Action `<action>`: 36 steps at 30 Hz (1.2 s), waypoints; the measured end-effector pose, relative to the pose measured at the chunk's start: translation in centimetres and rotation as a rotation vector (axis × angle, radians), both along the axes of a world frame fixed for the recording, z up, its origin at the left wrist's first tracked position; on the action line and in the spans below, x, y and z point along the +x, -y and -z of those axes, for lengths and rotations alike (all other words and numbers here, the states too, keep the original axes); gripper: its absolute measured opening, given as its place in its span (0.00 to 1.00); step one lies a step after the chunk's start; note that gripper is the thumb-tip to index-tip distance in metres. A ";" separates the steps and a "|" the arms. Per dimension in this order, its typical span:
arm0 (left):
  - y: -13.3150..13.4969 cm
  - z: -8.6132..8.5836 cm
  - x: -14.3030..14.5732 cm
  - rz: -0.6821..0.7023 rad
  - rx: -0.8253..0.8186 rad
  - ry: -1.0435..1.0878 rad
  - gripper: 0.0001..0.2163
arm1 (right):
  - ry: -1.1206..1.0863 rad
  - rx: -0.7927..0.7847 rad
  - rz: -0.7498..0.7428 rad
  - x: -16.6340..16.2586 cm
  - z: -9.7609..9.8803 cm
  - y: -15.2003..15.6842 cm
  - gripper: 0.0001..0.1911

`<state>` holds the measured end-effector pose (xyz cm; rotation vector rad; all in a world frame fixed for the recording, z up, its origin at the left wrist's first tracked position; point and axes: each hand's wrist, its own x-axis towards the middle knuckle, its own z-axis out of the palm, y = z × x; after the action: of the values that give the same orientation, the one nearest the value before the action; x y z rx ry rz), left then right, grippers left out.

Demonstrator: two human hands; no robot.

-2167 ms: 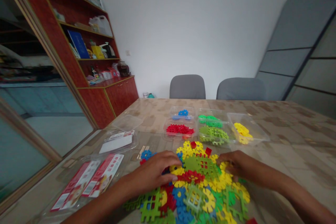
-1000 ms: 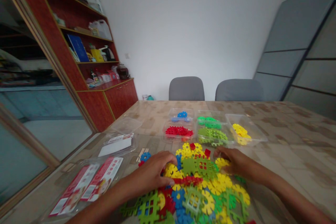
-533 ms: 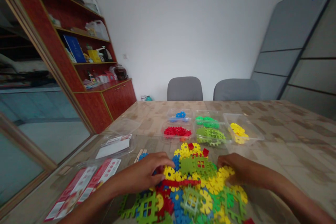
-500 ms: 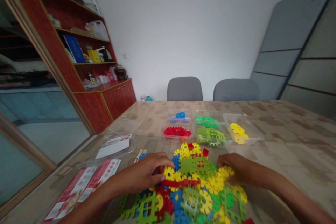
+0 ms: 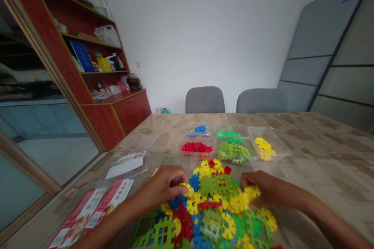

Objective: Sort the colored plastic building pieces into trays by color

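Note:
A mixed pile of plastic interlocking building pieces lies on the table before me, with yellow flower-shaped discs, blue discs, red parts and a lime-green window panel (image 5: 214,223). At the pile's left edge, my left hand (image 5: 172,181) pinches a yellow flower disc (image 5: 188,190) between thumb and fingers. On the right side, my right hand (image 5: 260,188) is closed around yellow flower discs (image 5: 251,193); how many it holds is partly hidden. A short red strip (image 5: 209,204) rests mid-pile between the hands.
Behind the pile stand clear plastic boxes of sorted pieces: blue (image 5: 200,128), red (image 5: 196,148), green (image 5: 233,151) and yellow (image 5: 264,148). To the left lie red-and-white packaging (image 5: 108,202) and a clear tray with a white card (image 5: 125,165). Two grey chairs (image 5: 205,100) stand beyond the table.
My left hand has shifted slightly left and lifted a yellow disc. The long red piece near its fingers now looks shorter. My right hand stays by the same yellow discs.

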<state>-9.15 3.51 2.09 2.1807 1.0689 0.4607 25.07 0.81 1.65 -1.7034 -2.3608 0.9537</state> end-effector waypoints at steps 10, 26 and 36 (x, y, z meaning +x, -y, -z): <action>2.2 -0.4 3.0 0.046 -0.022 0.136 0.03 | -0.347 0.038 -0.087 1.3 0.0 -1.0 0.10; 1.5 0.4 10.1 -0.052 -0.302 0.385 0.04 | -0.745 -0.223 -0.083 -2.4 0.8 -0.3 0.20; 1.3 0.6 10.4 0.001 -0.292 0.430 0.09 | -0.700 -0.095 -0.148 -2.6 0.7 0.1 0.18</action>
<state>1.22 2.18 1.48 1.7238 0.8368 0.6896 22.46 0.71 0.94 -0.9772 -1.9930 1.4148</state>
